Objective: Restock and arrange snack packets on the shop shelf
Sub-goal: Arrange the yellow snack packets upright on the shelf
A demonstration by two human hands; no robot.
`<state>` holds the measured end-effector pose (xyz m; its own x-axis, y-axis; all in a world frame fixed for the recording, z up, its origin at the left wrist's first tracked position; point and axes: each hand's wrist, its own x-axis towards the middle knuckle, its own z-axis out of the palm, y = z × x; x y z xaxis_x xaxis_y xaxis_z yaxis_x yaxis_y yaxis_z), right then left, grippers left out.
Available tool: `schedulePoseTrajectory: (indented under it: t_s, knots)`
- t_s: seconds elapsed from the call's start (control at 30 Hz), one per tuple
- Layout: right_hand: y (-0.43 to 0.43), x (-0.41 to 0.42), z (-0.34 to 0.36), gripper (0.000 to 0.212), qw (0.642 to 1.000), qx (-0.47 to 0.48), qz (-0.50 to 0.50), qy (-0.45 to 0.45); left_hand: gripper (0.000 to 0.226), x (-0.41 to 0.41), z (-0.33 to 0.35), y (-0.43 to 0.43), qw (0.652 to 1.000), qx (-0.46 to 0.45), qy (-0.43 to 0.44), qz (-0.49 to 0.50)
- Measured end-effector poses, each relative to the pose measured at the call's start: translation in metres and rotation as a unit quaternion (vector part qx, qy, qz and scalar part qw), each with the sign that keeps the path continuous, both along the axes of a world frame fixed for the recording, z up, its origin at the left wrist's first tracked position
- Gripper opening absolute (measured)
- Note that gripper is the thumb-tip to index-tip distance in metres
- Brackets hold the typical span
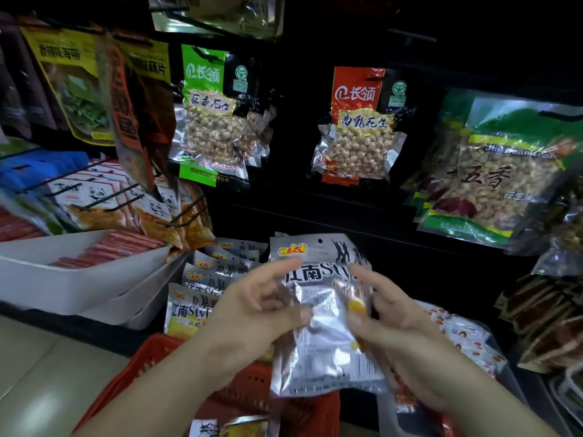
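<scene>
I have both hands on a small stack of silver snack packets (318, 339). My left hand (252, 313) and right hand (400, 335) pinch its edges, fingers clamped on the foil, above the red basket (151, 367). A row of matching packets (202, 279) already stands on the lower shelf just to the left. Another packet (230, 428) lies in the basket, so I judge restocking partway done.

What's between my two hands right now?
Silver snack packets, held on either side by the left hand and the right hand; the head view shows it.
</scene>
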<state>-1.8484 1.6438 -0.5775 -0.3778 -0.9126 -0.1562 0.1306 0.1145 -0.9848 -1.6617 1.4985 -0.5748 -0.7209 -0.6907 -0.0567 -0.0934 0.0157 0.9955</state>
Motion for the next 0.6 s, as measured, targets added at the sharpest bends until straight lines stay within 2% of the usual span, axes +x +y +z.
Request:
schedulePoseTrajectory:
  t_s: [0.07,0.1,0.23,0.33,0.4,0.5,0.6]
  knots:
    - [0.002,0.000,-0.002,0.090,0.999,0.010,0.042,0.006,0.065,0.001,-0.001,-0.003,1.000,0.001,0.017,0.012]
    - [0.002,0.001,-0.003,0.093,0.999,0.007,0.034,0.012,0.068,0.003,0.000,-0.004,1.000,0.008,0.015,-0.004]
    - [-0.004,0.001,-0.002,0.083,0.999,-0.012,-0.035,0.025,0.093,0.007,0.002,-0.005,0.994,0.026,-0.049,-0.098]
    - [-0.002,-0.001,-0.001,0.089,1.000,-0.004,-0.024,0.019,0.089,0.005,-0.001,-0.003,0.997,0.022,-0.036,-0.069]
    - [0.001,-0.002,-0.003,0.102,0.999,0.013,0.031,0.034,0.083,0.005,-0.002,-0.001,0.998,-0.004,-0.021,-0.055]
    - [0.004,-0.004,-0.006,0.105,0.995,0.035,0.082,0.046,0.075,0.005,-0.002,0.003,0.999,-0.030,0.005,-0.023]
    - [0.005,-0.006,-0.005,0.104,0.991,0.022,0.131,0.027,0.071,-0.001,-0.005,0.008,0.996,0.058,0.068,0.031]
